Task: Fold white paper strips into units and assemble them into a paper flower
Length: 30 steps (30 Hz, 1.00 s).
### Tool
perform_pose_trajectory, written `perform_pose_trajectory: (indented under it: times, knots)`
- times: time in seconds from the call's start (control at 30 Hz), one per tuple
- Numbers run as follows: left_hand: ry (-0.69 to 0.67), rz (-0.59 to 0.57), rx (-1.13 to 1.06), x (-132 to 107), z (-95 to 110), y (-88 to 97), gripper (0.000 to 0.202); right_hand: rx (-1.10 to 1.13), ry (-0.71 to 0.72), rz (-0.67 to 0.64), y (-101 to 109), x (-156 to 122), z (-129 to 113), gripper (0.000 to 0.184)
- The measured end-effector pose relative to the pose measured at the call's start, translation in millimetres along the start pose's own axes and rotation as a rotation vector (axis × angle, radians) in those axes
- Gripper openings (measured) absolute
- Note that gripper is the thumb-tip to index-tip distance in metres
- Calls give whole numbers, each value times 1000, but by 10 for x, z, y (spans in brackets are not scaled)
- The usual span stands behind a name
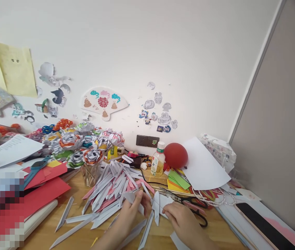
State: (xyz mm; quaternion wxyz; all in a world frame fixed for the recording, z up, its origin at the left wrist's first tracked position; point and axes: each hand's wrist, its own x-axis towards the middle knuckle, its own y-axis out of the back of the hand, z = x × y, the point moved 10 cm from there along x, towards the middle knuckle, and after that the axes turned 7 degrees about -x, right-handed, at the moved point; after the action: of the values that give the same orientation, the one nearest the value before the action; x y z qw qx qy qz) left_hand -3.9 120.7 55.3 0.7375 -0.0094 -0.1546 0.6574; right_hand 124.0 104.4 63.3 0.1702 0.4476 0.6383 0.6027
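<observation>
My left hand point(138, 205) is closed on a piece of folded white paper point(129, 196), its fingers curled behind it. To the right, my right hand point(176, 214) pinches the edge of a white paper piece point(165, 200). A narrow folded paper strip point(156, 209) hangs at that piece's left side; whether it is joined to it I cannot tell. Behind my left hand lies a large heap of folded white and pink paper strips point(113, 184). Several loose strips point(72, 227) are scattered on the wooden table point(43, 222) in front of it.
Black-handled scissors point(189, 199) lie just beyond my right hand. Behind stand a drink bottle point(158, 161) and a red balloon point(175, 156). Paper flowers point(92, 156) fill a clear cup at left, near red paper point(50, 194). A phone point(264, 227) rests at right.
</observation>
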Motion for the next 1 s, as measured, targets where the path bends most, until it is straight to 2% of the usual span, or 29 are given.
perform_pose_trajectory:
  times: [0.2, 0.33, 0.47, 0.57, 0.63, 0.77, 0.83, 1.0]
  knots:
    - [-6, 40, 45, 17, 32, 54, 46, 7, 69, -84, -62, -67, -16, 30]
    - [27, 58, 67, 15, 6, 43, 50, 102, -16, -91, -39, -63, 14, 27]
    - [43, 4, 109, -77, -39, -140, 56, 422, -195, -6, -116, -38, -18, 26]
    - [92, 52, 117, -160, -116, -179, 52, 688, -267, 23, -282, -10, -118, 26]
    - [103, 63, 125, -187, -142, -195, 50, 759, -321, 48, -334, -5, -120, 22]
    - [117, 36, 165, -185, -189, -221, 54, 565, -374, 239, -72, -55, 9, 23]
    - [151, 49, 175, -189, -239, -204, 56, 458, -385, 293, 60, -94, 54, 26]
    - [251, 30, 123, -224, -297, -258, 61, 230, -332, 446, 354, -181, 93, 29]
